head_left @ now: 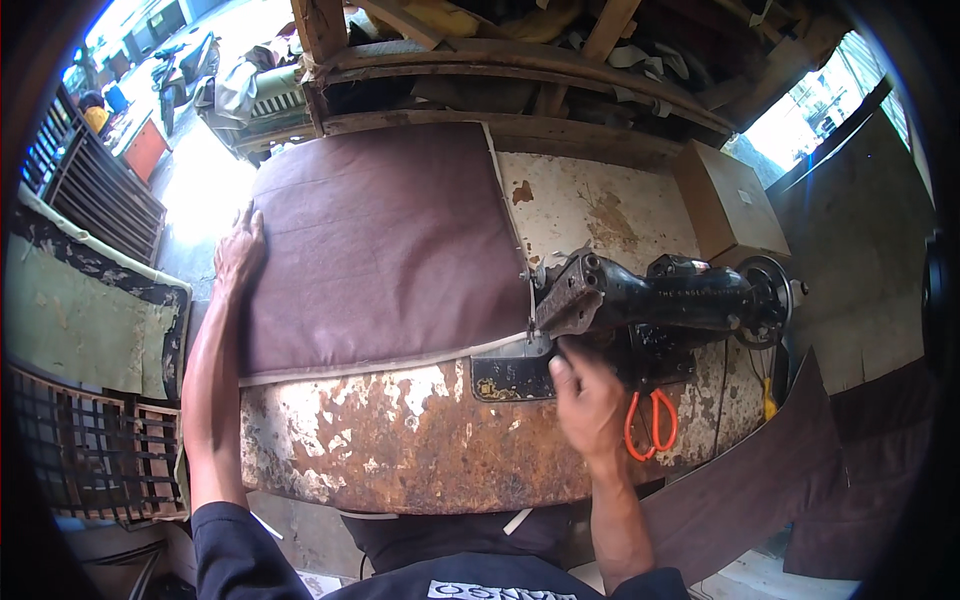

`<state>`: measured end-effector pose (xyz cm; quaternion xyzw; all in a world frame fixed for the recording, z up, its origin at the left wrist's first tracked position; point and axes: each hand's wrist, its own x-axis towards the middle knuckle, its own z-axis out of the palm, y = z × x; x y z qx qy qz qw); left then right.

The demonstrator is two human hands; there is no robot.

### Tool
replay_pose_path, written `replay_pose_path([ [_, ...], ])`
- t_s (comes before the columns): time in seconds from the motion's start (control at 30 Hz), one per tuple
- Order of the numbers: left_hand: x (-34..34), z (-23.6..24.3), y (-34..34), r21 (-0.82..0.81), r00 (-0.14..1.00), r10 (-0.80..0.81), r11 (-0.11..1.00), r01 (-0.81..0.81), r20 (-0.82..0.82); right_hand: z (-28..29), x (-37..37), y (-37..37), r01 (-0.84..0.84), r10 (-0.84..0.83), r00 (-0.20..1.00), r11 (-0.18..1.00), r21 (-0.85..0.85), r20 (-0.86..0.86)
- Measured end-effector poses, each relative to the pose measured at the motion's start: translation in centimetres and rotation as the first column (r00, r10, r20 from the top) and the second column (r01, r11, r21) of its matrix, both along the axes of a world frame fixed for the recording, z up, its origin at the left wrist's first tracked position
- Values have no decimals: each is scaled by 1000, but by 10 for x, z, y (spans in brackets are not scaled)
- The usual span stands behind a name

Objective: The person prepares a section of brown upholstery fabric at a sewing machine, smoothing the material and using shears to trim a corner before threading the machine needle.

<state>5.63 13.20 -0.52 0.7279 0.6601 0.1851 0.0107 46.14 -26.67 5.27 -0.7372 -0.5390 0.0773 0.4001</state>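
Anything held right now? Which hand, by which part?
Left hand touches the maroon panel at its left edge; grip unclear. Right hand, blurred, near the sewing machine: can't tell.

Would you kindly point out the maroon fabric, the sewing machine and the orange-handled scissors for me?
Maroon fabric (385,250): head view, middle of its upper face.
Sewing machine (690,300): head view, on its black arm.
Orange-handled scissors (673,415): head view, on the right-hand handle loop.
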Motion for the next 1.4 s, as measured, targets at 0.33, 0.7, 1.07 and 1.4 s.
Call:
replay_pose_path([
  [0.33,-72,42,-164,-232,984,-165,962,144,-73,-45,71,90,-297,400,696,916,269,-597],
  [0.7,-48,82,-302,-227,944,-24,972,-54,-328,-74,75,90,300,240,83,919,254,-967],
  [1.07,196,42,-209,-275,663,-746,651,707,-62,65,51,-60,379,-257,886,881,284,-387],
  [1.4,201,29,-180,-254,670,-739,664,703,-79,122,273,-46,631,-632,775,773,-59,9],
])
